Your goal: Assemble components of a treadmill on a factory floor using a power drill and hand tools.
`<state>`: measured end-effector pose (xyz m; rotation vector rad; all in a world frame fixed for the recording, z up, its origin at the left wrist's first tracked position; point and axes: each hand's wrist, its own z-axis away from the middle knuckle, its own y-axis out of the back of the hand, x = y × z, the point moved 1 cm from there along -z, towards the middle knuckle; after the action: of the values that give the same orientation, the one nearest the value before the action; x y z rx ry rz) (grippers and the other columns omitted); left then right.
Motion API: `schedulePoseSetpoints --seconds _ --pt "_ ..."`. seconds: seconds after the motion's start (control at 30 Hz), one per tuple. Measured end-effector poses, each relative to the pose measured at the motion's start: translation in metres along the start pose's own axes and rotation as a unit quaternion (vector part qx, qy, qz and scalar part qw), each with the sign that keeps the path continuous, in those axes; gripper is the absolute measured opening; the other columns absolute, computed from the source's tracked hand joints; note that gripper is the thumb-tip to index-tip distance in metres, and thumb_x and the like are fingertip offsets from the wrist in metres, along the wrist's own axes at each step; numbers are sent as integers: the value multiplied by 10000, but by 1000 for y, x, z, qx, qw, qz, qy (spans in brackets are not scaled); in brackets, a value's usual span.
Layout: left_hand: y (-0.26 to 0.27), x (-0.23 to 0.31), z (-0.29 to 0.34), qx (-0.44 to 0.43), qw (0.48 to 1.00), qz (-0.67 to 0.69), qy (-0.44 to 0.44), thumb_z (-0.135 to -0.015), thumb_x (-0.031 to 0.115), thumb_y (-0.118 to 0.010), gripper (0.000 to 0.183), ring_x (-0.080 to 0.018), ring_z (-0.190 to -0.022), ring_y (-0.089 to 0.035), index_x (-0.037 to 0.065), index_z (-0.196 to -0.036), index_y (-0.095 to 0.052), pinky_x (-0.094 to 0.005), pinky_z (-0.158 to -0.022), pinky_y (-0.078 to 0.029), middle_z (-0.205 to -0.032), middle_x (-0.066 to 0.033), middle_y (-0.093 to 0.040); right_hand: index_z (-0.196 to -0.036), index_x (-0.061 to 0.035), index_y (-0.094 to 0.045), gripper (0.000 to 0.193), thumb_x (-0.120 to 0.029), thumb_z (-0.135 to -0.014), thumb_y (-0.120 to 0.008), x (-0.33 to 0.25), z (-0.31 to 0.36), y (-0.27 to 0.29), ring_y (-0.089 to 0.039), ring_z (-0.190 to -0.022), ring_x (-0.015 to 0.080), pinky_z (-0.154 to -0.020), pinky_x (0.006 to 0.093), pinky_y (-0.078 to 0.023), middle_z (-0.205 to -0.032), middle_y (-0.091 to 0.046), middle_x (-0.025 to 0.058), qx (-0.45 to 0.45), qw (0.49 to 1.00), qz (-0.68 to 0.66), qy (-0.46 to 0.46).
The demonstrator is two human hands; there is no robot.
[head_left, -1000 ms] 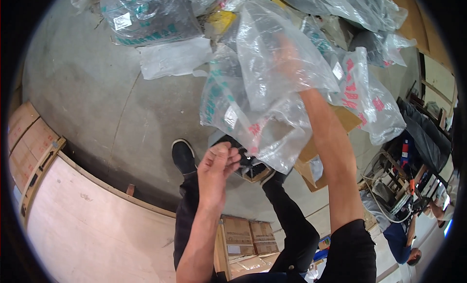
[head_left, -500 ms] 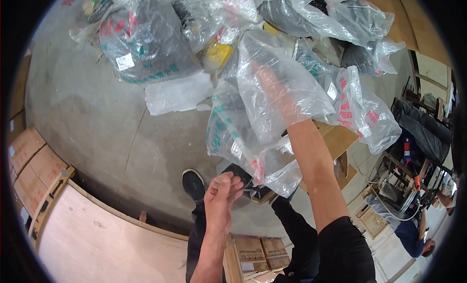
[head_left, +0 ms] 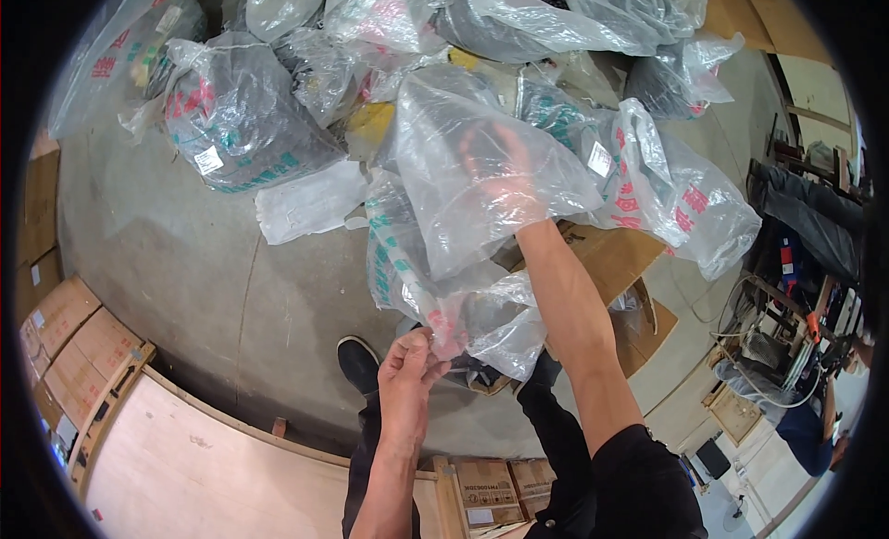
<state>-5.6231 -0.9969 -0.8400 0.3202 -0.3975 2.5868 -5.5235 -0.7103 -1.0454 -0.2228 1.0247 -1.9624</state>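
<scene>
My right hand [head_left: 500,164] is inside a clear plastic bag [head_left: 435,215], blurred by the film over it. Its fingers look loosely curved and apart, with no object visible between them. Below, my left hand [head_left: 414,361] pinches the lower edge of a printed plastic bag [head_left: 398,252] with red and green markings. This printed bag hangs under the clear one, and its crumpled lower part spreads to the right toward my right forearm. What lies inside is mostly hidden; dark items show beneath the bag's lower edge.
Filled plastic bags [head_left: 245,113] lie heaped along the far side. An open cardboard box [head_left: 620,261] stands right of the bags. At the near left is a pale wooden board [head_left: 241,456], with cartons [head_left: 69,331] beyond. A person [head_left: 810,428] is beside equipment at the far right.
My left hand has come up to the printed bag's lower edge and now grips it. The clear bag and my right hand have shifted left in view, with its fingers more curved.
</scene>
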Motion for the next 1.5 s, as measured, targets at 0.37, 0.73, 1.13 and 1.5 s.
schedulePoseSetpoints --seconds 0.37,0.73,1.13,1.5 --pt "-4 -21 3 -4 999 16 -29 -1051 309 -609 295 -151 -1008 -681 51 -1191 -642 -297 -863 -533 -1136 -50 -714 -1094 -46 -670 239 -262 -994 -657 11 84 -16 -680 -964 299 -837 444 -592 -1036 -704 129 30 996 -87 -8" --pt "21 -39 11 41 997 49 -48 -1042 257 -617 269 -180 -1014 -685 49 -1213 -620 -334 -907 -559 -1110 -76 -705 -1047 -80 -622 309 -375 -1058 -531 24 281 -2 -707 -861 306 -673 405 -648 -983 -678 127 67 984 82 -146" --pt "19 -57 11 34 999 40 -14 -1040 292 -629 295 -164 -1006 -675 54 -1214 -636 -330 -912 -541 -1091 -57 -709 -1090 13 -666 376 -348 -986 -674 98 375 151 -747 -852 252 -728 410 -645 -968 -723 117 215 894 256 -298" --pt "13 -59 13 19 1000 20 -12 -1046 312 -619 313 -157 -1004 -672 50 -1218 -632 -326 -899 -539 -1091 -64 -710 -1122 8 -677 318 -253 -948 -728 177 392 258 -695 -834 171 -739 329 -617 -974 -701 101 363 871 309 -118"
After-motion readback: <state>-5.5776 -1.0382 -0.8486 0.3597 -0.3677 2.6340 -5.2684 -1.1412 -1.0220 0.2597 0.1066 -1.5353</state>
